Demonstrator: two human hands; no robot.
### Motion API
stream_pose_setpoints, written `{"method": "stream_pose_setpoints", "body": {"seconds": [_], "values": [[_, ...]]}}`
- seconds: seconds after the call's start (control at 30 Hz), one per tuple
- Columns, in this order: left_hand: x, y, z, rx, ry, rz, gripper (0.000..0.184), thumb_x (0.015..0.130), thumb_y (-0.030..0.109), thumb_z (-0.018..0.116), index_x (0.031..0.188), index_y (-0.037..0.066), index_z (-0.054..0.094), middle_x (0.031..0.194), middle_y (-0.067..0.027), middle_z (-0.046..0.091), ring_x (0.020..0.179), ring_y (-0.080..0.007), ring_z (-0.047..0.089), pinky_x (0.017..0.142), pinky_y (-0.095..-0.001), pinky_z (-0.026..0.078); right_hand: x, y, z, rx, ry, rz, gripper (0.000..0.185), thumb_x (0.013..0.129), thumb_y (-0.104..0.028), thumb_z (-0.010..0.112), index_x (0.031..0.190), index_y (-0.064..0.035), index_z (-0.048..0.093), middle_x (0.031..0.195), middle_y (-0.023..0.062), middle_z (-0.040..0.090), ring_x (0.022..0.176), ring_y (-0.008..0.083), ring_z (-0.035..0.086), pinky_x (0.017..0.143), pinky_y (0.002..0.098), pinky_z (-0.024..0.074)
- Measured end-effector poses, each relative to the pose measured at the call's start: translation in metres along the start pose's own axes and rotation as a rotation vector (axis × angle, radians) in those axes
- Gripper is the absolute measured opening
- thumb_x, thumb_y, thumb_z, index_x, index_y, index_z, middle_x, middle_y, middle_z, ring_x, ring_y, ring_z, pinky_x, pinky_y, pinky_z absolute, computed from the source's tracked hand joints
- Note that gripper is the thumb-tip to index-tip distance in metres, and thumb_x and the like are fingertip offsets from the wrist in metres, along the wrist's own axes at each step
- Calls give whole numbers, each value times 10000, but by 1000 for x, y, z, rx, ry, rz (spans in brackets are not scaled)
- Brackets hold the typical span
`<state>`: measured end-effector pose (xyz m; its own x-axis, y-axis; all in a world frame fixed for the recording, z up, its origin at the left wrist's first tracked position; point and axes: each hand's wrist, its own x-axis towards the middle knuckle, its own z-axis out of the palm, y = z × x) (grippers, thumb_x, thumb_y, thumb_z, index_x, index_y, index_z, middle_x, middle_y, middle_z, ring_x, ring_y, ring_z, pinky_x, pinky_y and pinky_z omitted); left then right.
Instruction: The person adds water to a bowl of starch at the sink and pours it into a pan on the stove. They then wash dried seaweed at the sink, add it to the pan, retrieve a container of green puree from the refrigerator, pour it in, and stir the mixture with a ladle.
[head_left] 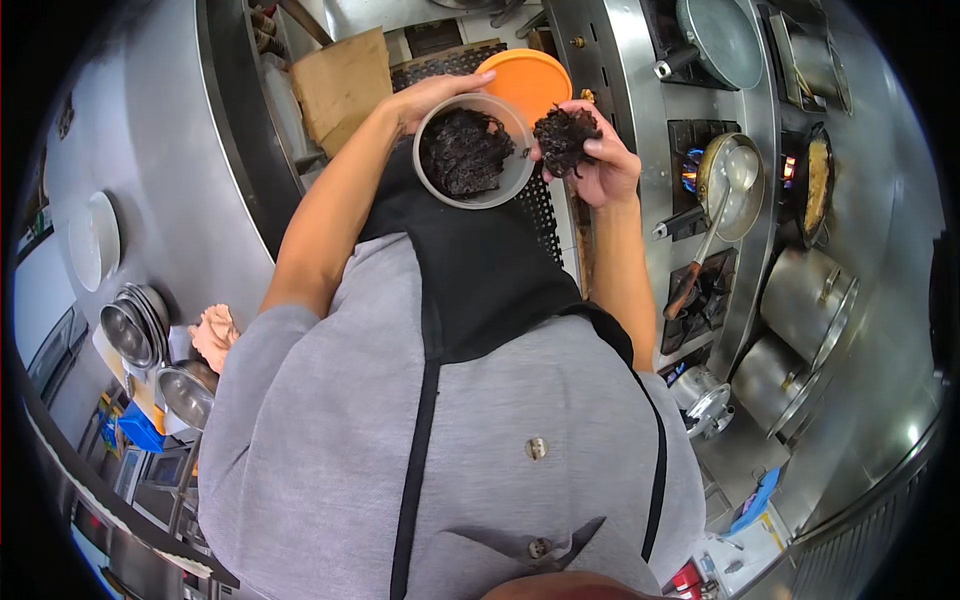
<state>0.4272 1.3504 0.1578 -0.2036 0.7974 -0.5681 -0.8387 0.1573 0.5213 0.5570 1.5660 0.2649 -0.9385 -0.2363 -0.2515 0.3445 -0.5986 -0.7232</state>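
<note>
My left hand is closed around the rim of a clear round plastic tub, and its fingertips reach onto an orange lid just beyond. Inside the tub lies a mass of dark, stringy food that looks like seaweed; I cannot be sure of its kind. To the right of the tub, my right hand grips a clump of the same dark, stringy food between thumb and fingers. That clump is held up beside the tub's rim, apart from the mass inside. The underside of the tub is hidden.
A stove runs along the right, with a pan and ladle over a lit burner, another frying pan and large steel pots. At left, a steel counter carries bowls and a cloth. Cardboard lies ahead.
</note>
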Motion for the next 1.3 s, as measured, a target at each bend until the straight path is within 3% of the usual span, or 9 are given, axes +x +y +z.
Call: {"method": "stream_pose_setpoints", "body": {"seconds": [0.2,0.23,0.3,0.47,0.57,0.77,0.9,1.0,1.3], "values": [[-23,7,4,35,3,112,434,926,390,577,1022,-28,645,1002,-109,663,870,-156,638,805,-305,521,26,0,-6,-127,261,-13,169,814,-21,582,980,-45,560,1007,101,633,681,149,613,512,296,515],[-23,8,-1,38,11,119,434,926,390,577,1022,-28,645,1002,-109,663,870,-156,638,805,-305,521,34,-5,-16,-147,329,-17,134,787,-29,625,919,-9,615,984,104,658,782,181,638,716,305,538],[-21,0,-15,7,-33,170,443,879,384,649,1091,-2,599,1006,-97,659,867,-140,638,799,-297,529,55,3,-36,-838,423,-354,127,743,-51,665,858,-3,640,1044,104,651,910,230,629,802,335,516],[-25,-1,-26,-44,-57,126,458,889,392,637,1121,-2,605,1054,-110,657,907,-156,642,827,-307,522,83,-7,-47,-1425,320,-148,260,701,-140,696,914,2,651,908,150,653,825,152,635,764,292,496],[-34,-6,-32,-84,-175,183,474,913,414,593,1132,-6,611,1059,-113,657,903,-166,645,837,-311,519,85,-20,-55,-998,345,-27,163,750,-67,662,891,11,634,692,37,614,578,86,547,534,235,448],[-32,-26,-60,-179,-131,191,518,950,463,493,1150,0,612,1111,-111,647,1001,-189,620,908,-327,489,56,-64,-44,-893,383,-100,99,792,36,615,886,9,604,763,33,623,647,93,583,615,229,492],[-55,-29,-59,-223,-43,310,511,944,504,481,1109,41,623,1097,-95,638,1028,-175,593,938,-320,457,36,-67,10,-192,398,-144,138,775,0,627,894,-19,560,730,38,611,527,96,563,475,216,479],[-45,-34,-67,-237,-67,328,582,923,565,468,1165,44,561,1147,-86,608,1078,-172,565,965,-323,437,37,-29,-4,-36,303,219,137,783,-54,622,900,-52,551,676,29,562,397,87,453,298,217,357],[-95,-10,-58,172,67,416,367,803,333,628,1028,72,502,923,-7,509,878,-97,501,782,-233,411,66,54,12,-217,377,199,91,784,-5,608,861,-33,570,728,6,572,553,63,501,465,219,393]]}}
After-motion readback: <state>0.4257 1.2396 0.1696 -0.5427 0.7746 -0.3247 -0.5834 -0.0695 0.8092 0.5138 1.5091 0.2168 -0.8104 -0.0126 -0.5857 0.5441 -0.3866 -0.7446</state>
